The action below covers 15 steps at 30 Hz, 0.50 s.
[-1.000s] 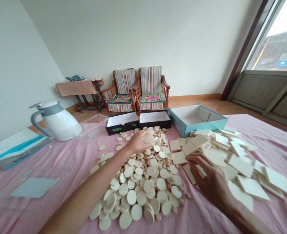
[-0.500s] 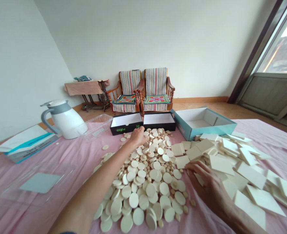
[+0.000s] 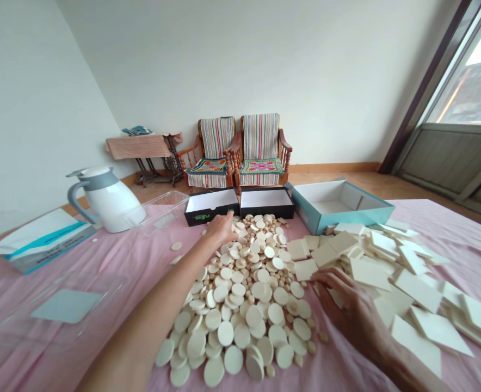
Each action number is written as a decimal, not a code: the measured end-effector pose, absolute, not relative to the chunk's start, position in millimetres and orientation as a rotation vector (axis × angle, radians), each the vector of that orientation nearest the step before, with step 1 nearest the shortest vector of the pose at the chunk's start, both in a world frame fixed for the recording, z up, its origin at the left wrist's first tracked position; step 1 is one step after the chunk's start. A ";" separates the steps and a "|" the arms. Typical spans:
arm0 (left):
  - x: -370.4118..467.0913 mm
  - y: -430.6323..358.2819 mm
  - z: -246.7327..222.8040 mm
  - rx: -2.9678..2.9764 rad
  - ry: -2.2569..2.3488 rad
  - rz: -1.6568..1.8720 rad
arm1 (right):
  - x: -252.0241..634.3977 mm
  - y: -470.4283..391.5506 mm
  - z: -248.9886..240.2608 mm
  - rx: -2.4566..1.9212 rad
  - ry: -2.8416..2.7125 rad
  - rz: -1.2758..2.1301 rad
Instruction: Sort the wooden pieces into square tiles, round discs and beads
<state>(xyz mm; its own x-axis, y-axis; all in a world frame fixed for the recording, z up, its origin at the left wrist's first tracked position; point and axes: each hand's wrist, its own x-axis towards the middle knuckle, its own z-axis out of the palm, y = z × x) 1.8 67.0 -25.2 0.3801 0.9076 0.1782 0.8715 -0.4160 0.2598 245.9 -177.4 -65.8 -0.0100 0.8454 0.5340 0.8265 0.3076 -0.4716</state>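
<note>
Pink cloth (image 3: 142, 272) carries everything; teal box (image 3: 346, 216) by its far edge, left black box (image 3: 197, 219) and right black box (image 3: 269, 211) beside it. Square tiles (image 3: 369, 272) heap toward the right edge; disc heap (image 3: 252, 316) runs from the near edge up the middle to the black boxes. Change: left hand (image 3: 223, 227) has moved off the middle of the far discs, leftward, now just before the left black box's near right corner. Its fingers are bent, tips hidden; can't tell how wide or whether they hold anything. Right hand (image 3: 349, 299) hardly shifts, resting at the tiles' left side, fingers loosely curled, slightly parted, no grip visible. Reads as left hand working, right idle; discs and tiles remain separate. Smallest: round pegs (image 3: 323, 337), mixed among discs, few strays right.
</note>
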 end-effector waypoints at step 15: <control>77.8 23.6 -15.8 2.473 1.011 0.610 | 249.2 -178.6 -64.9 -1.446 -1.826 0.009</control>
